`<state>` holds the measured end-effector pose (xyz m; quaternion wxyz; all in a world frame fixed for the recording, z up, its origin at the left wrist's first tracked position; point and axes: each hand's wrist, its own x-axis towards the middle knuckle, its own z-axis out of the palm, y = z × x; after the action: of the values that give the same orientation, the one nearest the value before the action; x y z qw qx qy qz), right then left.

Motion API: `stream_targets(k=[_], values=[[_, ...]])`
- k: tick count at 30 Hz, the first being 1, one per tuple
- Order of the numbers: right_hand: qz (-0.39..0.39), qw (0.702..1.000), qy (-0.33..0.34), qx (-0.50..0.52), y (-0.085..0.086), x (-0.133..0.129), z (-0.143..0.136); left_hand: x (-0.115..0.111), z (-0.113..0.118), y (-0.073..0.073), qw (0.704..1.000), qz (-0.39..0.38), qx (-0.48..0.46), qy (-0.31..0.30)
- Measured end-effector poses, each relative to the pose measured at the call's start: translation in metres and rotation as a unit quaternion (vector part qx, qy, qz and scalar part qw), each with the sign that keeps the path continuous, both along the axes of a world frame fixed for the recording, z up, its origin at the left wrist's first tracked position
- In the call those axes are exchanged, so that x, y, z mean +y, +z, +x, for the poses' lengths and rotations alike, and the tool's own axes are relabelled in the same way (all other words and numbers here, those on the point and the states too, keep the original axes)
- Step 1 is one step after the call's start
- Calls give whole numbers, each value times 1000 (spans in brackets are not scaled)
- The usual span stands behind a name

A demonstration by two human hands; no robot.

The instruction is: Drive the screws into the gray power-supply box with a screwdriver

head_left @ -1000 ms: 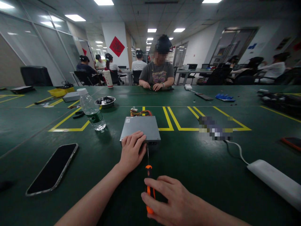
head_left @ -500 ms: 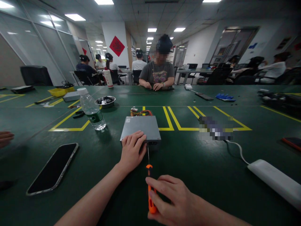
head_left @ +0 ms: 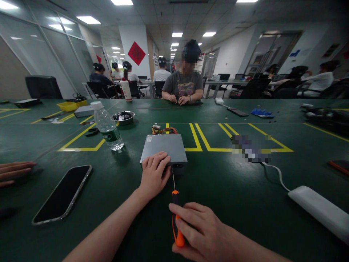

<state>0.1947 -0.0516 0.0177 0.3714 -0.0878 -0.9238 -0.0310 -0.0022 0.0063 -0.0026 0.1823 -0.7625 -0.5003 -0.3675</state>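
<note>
Left hand (head_left: 154,170) rests unclenched on the box (head_left: 165,143); right hand (head_left: 200,226) grasps the screwdriver (head_left: 175,197) by its handle. Flat on the surface (head_left: 218,178), the box looks stiff, probably heavy, best held by its sides

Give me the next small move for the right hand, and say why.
Probably a gentle twist of the screwdriver: the right hand has its fingers on the handle, the shaft runs to the near face of the box, and the left hand rests on that box, which should help steady it. Whether the tip sits in a screw is too small to tell.
</note>
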Motion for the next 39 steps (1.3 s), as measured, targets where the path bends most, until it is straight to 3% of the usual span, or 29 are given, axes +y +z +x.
stream_targets(k=[5, 12, 21, 39], values=[[3, 999, -18, -28, 3, 1, 1, 0, 0, -1, 1000, -1, -2, 1], [-6, 999, -31, 20, -4, 3, 1, 1, -1, -1, 1000, 0, 0, 1], [13, 998, 21, 52, 1, 6, 20, 0, -1, 0, 1000, -5, 3, -1], [47, 996, -31, 69, 6, 10, 27, 0, -1, 0, 1000, -10, 6, 2]])
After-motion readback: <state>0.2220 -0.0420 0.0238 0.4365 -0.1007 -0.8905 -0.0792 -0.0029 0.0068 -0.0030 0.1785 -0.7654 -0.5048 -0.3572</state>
